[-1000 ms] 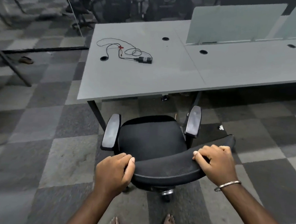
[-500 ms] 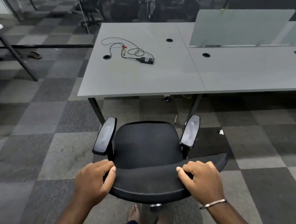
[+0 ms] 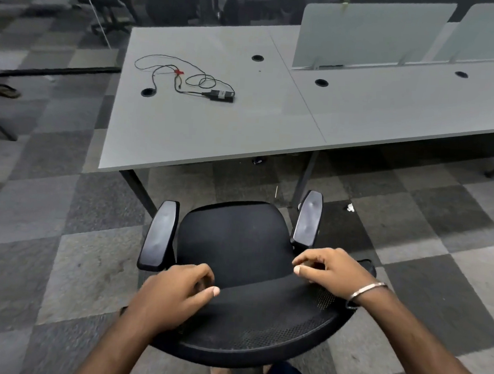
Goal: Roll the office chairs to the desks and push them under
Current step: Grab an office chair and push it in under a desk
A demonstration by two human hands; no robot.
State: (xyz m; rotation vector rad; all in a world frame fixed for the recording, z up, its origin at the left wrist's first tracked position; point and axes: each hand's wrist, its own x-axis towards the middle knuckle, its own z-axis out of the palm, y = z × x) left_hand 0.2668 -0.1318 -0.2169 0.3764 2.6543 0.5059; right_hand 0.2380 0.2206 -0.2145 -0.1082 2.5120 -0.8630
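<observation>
A black office chair [image 3: 234, 238] with two armrests stands on the carpet just in front of the grey desk [image 3: 214, 132], its seat facing the desk edge. The front of the seat lies just short of the desk's near edge, between two desk legs. My left hand [image 3: 175, 295] curls over the left part of the backrest's top edge [image 3: 261, 317]. On the right part of that edge sits my right hand [image 3: 327, 269], with a metal bangle on its wrist. Both hands have the fingers bent around the edge.
A black adapter with a coiled cable [image 3: 221, 95] lies on the desk. Frosted dividers [image 3: 365, 32] stand at the desk's back right. Dark desk legs [image 3: 138, 189] flank the chair. Other chairs [image 3: 170, 3] stand beyond the desk; a sandal [image 3: 4, 90] lies far left.
The chair has rolled closer to the desk and I have followed it. Both hands have slid inward along the backrest's top edge, closer to each other.
</observation>
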